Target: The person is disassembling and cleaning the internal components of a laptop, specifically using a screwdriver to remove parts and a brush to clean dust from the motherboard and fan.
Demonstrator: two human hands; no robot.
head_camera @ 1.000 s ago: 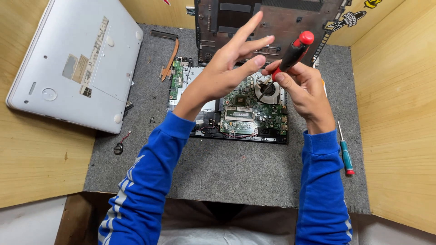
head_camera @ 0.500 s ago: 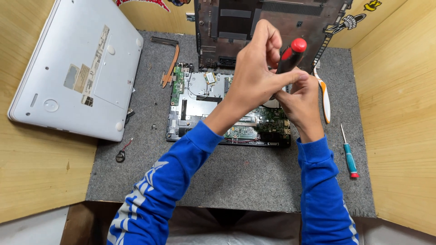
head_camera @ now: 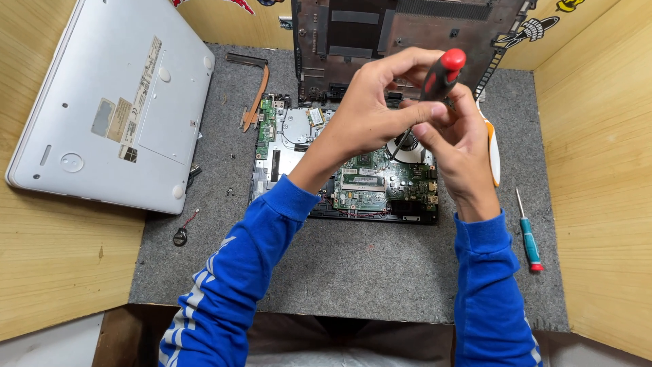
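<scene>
I see both hands raised together over the opened laptop base (head_camera: 353, 183), which lies on the grey felt mat (head_camera: 353, 272) in the middle of the scene. The right hand (head_camera: 462, 146) is wrapped around the red-and-black screwdriver (head_camera: 440, 76), its fingers clenched on the lower handle; the red cap juts out above the knuckles. The left hand (head_camera: 370, 112) comes in from the left and pinches the same handle just under the cap, thumb and forefinger grasping it, the other fingers curled. The thin shaft runs down and to the left from between the two palms toward the round fan (head_camera: 406, 144) at the far right of the green circuit board (head_camera: 380, 182); I cannot tell whether the tip touches it.

I count two screwdrivers: the one gripped, and a teal-handled one (head_camera: 528, 238) lying well apart on the mat's right edge. There is one silver bottom cover (head_camera: 115, 102) at far left, one dark chassis panel (head_camera: 401, 30) propped at the far side, and one coin cell with a wire (head_camera: 180, 234) near the cover's near corner.
</scene>
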